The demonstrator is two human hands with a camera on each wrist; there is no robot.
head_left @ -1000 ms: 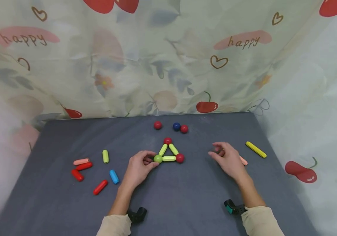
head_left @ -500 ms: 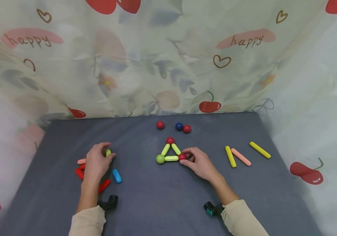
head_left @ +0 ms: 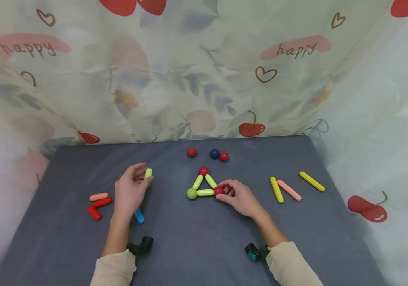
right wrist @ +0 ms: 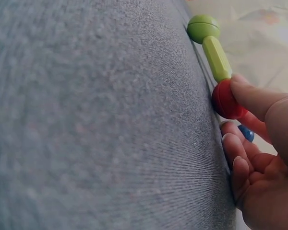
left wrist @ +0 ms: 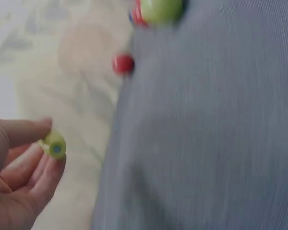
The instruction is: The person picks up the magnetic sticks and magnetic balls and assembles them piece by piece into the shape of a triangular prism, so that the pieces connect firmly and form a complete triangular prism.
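Observation:
Between thumb and fingers my left hand (head_left: 130, 190) pinches a short yellow-green rod (head_left: 148, 173), raised over the left half of the table. In the left wrist view the end of that rod (left wrist: 56, 147) faces the camera and shows a blue-grey centre. My right hand (head_left: 241, 198) holds a red ball (head_left: 219, 191), the right corner of a flat triangle. Yellow-green rods (head_left: 205, 192) form its three sides. A green ball (head_left: 191, 193) makes the left corner and another red ball (head_left: 203, 171) the far one. The right wrist view shows thumb and fingers around the red ball (right wrist: 226, 99).
Loose red (head_left: 191, 152) and blue balls (head_left: 214, 153) lie near the far edge. Red rods (head_left: 102, 202), a pink rod (head_left: 99, 196) and a blue rod (head_left: 139, 216) lie left. At right are yellow rods (head_left: 312, 181) and a pink rod (head_left: 289, 190). A patterned cloth (head_left: 175, 79) hangs behind.
My left hand left the green ball, went left to the short yellow-green rod, picked it up and moved back rightward. My right hand came left from the rods to the triangle's red corner ball.

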